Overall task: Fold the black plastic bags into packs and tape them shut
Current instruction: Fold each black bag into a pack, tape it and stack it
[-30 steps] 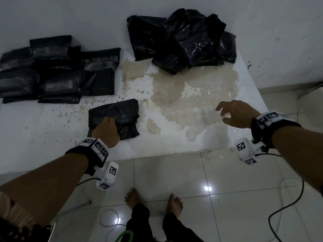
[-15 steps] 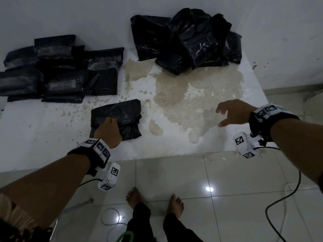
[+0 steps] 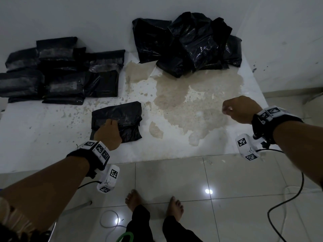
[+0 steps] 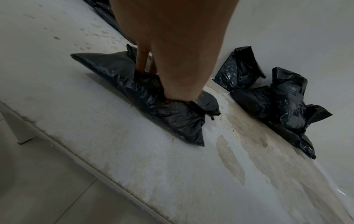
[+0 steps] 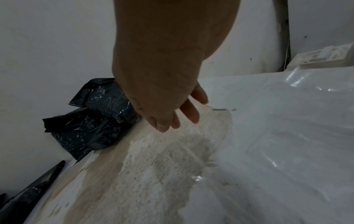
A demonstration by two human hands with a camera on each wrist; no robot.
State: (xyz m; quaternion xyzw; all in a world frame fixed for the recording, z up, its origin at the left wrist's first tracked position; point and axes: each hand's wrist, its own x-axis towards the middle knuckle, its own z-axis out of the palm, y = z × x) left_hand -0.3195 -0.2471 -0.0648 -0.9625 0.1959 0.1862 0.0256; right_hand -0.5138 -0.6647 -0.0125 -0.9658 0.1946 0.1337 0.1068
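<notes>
On the table (image 3: pixel 52 126), at its near edge, a folded pack (image 3: pixel 120 116) is being pinned down by the left hand (image 3: pixel 108 131). In the left wrist view the fingers (image 4: pixel 142 60) are being pressed straight down into the film, side by side, denting it; nothing is being curled around or pinched.

The right hand (image 3: pixel 239 109) is being held above the worn patch (image 3: pixel 192 105), to the right of the pack and touching nothing. Compared with a second ago, its fingers are being drawn in from a spread, reaching pose into a loose curl, and the wrist is being turned further over the patch. The right wrist view shows the fingertips (image 5: pixel 193 115) slightly apart and empty (no tape is visible in any view). The judgement is that the fold is finished and tape is being sought, while the pack is being kept from springing open.

The pack is a roughly square cushion of thin, crinkled black film, with a ragged flap at its right end. Left of the pack and further back, a finished stack (image 3: pixel 61 72) of flat rectangular packs with dull grey strips is lying. Behind the pack to the right, against the wall, an unfolded heap (image 3: pixel 188 44) of glossy, puffy bags is waiting. The table surface is white and matte, its coating peeled to rough beige at the patch.
</notes>
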